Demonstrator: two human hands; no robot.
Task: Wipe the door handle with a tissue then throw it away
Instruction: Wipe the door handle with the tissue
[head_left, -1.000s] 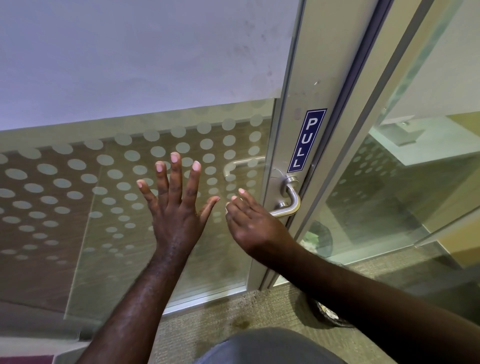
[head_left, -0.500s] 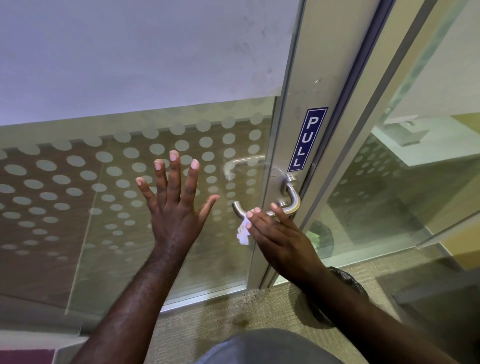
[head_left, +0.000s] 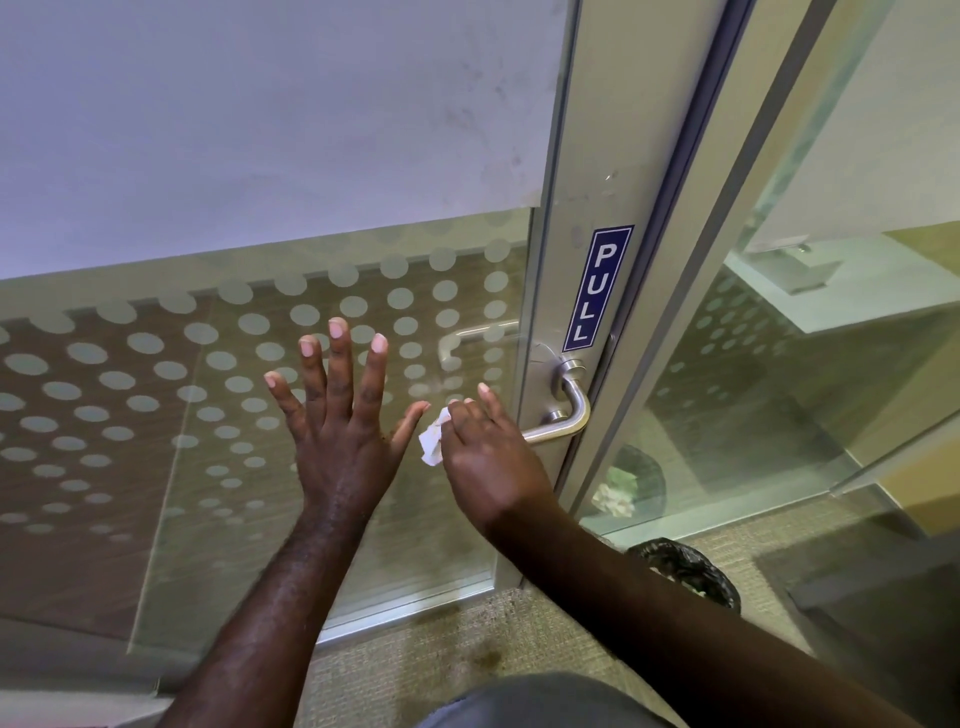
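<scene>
A brushed-metal lever door handle (head_left: 569, 410) sticks out from the aluminium door frame, just below a blue PULL sign. My right hand (head_left: 488, 457) grips the free left end of the lever with a crumpled white tissue (head_left: 432, 442) bunched under its fingers; the tissue pokes out at the hand's left side. My left hand (head_left: 340, 415) is flat against the dotted glass door panel, fingers spread, holding nothing, its thumb close to the tissue.
A bin lined with a black bag (head_left: 691, 571) stands on the carpet at the foot of the door frame, under my right forearm. Through the glass on the right, another bin with paper in it (head_left: 623, 486) shows. Glass wall panels run off right.
My right hand slid left along the lever from near its bend to its free end, carrying the tissue. My left hand stayed flat on the glass.
</scene>
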